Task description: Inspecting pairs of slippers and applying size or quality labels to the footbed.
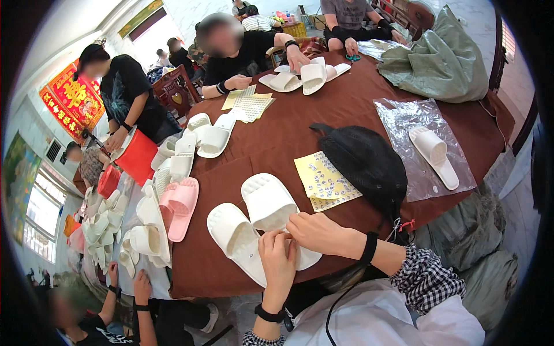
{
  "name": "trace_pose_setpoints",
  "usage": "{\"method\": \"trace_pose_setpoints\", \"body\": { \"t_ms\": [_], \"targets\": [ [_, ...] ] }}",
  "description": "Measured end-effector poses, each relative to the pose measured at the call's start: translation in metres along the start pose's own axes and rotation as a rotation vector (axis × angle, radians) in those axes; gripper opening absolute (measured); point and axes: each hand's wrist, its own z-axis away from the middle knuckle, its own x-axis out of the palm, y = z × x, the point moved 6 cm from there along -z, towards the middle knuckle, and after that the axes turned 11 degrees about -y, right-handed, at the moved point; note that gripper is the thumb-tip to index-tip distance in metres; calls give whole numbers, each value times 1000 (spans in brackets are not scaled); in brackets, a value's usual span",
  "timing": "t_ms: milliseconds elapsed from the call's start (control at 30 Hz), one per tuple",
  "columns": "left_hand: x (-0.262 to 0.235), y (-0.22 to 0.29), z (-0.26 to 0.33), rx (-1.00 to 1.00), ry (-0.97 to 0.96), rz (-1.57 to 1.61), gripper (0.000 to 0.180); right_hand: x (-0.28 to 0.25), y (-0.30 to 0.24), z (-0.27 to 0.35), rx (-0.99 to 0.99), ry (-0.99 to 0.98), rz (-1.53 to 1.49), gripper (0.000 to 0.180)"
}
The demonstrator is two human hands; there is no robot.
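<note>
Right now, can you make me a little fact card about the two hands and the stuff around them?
Left hand: fingers bent, at the nearest pair of white slippers
Right hand: fingertips close to the left hand's
Anything small in the fingers: too hidden to tell
Left of the pair: pink slippers
Beyond the right hand: yellow sticker sheet, beside a black mesh bag
Farther right: lone white slipper, on or inside a clear plastic bag, cannot tell which
Table cover: brown cloth

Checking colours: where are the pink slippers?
In the head view, the pink slippers lie left of centre on the brown-covered table, with white slippers either side.
</note>
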Motion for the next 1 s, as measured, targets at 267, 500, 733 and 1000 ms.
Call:
{"method": "trace_pose_setpoints", "body": {
  "t_ms": [267,500,733,1000],
  "targets": [
    [1,2,0,-19,53,-48,18,-1,0,0,-6,36,-93,11],
    [1,2,2,39,54,-41,18,-10,2,1,1,12,-199,17],
    [-1,5,4,59,67,-72,18,-11,3,-1,-25,-17,-261,16],
    [2,1,8,66,58,-59,19,-4,2,-1,-9,-37,-308,16]
  ]
}}
